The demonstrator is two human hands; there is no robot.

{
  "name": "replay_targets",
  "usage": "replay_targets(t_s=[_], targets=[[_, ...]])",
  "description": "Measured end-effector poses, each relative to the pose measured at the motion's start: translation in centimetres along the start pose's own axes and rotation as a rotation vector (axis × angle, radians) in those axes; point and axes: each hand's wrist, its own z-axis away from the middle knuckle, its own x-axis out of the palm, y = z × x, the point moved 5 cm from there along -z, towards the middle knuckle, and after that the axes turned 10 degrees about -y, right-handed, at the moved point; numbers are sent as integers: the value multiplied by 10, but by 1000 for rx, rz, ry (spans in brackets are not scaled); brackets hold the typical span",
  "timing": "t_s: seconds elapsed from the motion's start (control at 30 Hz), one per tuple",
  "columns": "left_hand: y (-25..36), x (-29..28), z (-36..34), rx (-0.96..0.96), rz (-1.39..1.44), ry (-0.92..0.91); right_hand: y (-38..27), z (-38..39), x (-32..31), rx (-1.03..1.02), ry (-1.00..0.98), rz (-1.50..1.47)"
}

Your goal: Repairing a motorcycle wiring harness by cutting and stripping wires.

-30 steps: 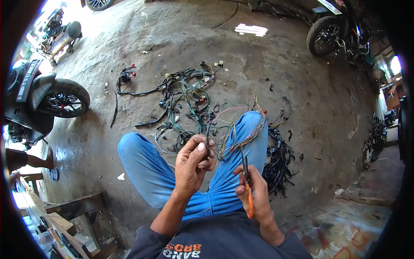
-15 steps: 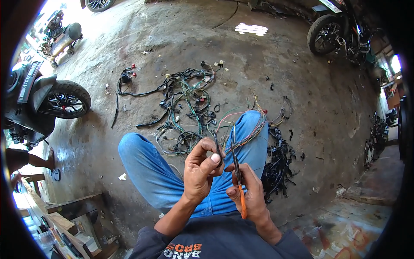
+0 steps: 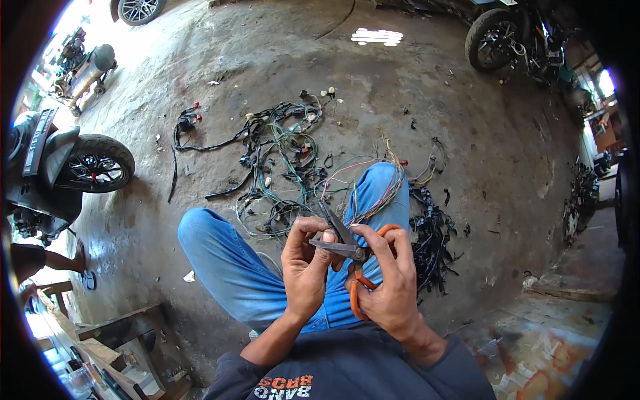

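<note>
My left hand (image 3: 303,273) pinches a short, dark wire end (image 3: 323,208), partly hidden by fingers and blades. My right hand (image 3: 389,290) grips orange-handled scissors (image 3: 349,249) with the blades spread wide around that wire, one lying across my left thumb. A bundle of thin coloured wires (image 3: 385,203) drapes over my right knee (image 3: 379,173). Beyond my knees a tangled wiring harness (image 3: 280,147) with connectors lies on the concrete floor (image 3: 453,120). Dark stripped tape scraps (image 3: 433,247) are piled beside my right leg.
A scooter (image 3: 47,160) stands at the left, with a person's leg and sandalled foot (image 3: 73,265) below it. A motorcycle (image 3: 520,43) is at upper right, a wheeled machine (image 3: 87,73) and wheel (image 3: 139,8) at upper left, a wooden bench (image 3: 93,340) at lower left.
My right hand has raised the scissors to my left hand and spread them; the blades now straddle the wire. My left hand has shifted slightly right, and the view has tilted a little.
</note>
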Motion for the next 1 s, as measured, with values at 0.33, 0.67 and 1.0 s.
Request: replay_targets(t_s=[0.33, 0.67, 1.0], targets=[[-7, 9, 5, -35, 4, 81, -2, -1, 2, 57, -4, 21], [-3, 17, 6, -42, -73, 61, 0, 0, 2, 121, -55, 20], [0, 13, 7, -4, -291, 45, 1, -1, -2, 139, -181, 54]])
